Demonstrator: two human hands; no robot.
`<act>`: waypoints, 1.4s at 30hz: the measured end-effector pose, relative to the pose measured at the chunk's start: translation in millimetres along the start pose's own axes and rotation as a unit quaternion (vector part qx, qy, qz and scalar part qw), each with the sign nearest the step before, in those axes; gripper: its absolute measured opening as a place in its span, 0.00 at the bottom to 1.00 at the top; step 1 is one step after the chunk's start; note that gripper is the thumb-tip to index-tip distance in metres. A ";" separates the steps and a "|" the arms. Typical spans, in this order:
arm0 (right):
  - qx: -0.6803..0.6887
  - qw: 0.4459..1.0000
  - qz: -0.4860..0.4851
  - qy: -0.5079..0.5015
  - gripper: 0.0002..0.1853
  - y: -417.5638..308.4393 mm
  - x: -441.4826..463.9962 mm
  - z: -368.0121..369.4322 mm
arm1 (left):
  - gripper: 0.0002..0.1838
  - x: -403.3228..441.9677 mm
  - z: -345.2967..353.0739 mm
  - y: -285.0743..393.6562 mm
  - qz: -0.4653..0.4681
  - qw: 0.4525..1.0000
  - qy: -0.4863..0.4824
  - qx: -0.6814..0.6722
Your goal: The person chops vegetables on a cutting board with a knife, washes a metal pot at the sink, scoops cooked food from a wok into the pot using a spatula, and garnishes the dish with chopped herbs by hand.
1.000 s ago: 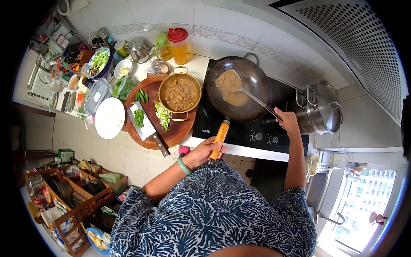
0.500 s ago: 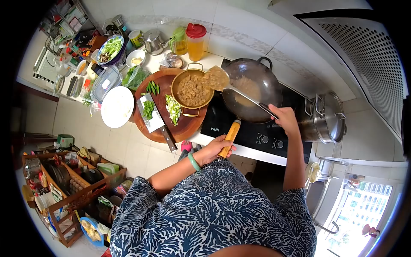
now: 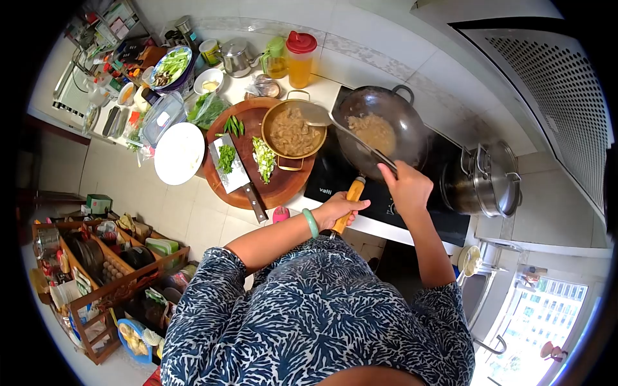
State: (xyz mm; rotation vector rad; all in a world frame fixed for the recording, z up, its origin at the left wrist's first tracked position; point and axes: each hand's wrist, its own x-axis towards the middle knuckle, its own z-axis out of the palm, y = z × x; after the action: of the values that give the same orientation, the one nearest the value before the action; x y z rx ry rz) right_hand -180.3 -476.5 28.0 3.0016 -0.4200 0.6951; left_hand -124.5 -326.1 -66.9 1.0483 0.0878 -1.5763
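Note:
My left hand (image 3: 341,209) is closed round the wooden handle (image 3: 355,192) of a dark wok (image 3: 412,125), which sits on the black cooktop. Some brownish meat in sauce (image 3: 373,133) lies in the wok. My right hand (image 3: 410,188) grips the dark handle of a long metal spatula (image 3: 353,135). Its blade is tipped over the right side of a golden two-handled pan (image 3: 266,147), which holds more of the browned meat (image 3: 293,134). That pan stands on a round wooden chopping board (image 3: 215,186), beside chopped pale green pieces (image 3: 263,158).
A cleaver (image 3: 239,184) bearing chopped greens lies on the board, its handle over the edge. Left of it are a white plate (image 3: 179,154) and a plastic container (image 3: 161,119). Jugs (image 3: 300,64) stand behind; a steel pot (image 3: 481,186) stands at right.
The spatula's blade has turned over above the golden pan, and the heap of meat it carried is now in the pan. My right hand has moved left and turned.

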 end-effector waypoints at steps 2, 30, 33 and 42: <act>0.057 0.993 0.099 -0.035 0.22 14.4 -7.1 -7.9 | 0.17 2.6 -0.8 -0.8 0.009 0.999 -0.007 0.030; -0.171 0.975 0.118 -0.083 0.14 63.3 22.7 -173.0 | 0.11 -100.0 9.9 -29.9 0.056 0.992 -0.095 -0.063; -0.157 0.983 0.051 -0.077 0.12 23.3 55.7 -186.2 | 0.11 -121.8 -2.2 -20.2 0.051 0.990 -0.116 -0.053; -0.318 0.933 -0.048 -0.164 0.12 -63.5 180.5 -167.2 | 0.10 -143.5 -68.7 -1.8 0.042 0.973 -0.216 -0.073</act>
State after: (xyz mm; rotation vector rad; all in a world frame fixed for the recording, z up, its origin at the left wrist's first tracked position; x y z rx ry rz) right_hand -78.9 -445.9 258.9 2.4780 -0.4047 0.0185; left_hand -99.4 -177.7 -15.1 0.5697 -0.1352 -1.6592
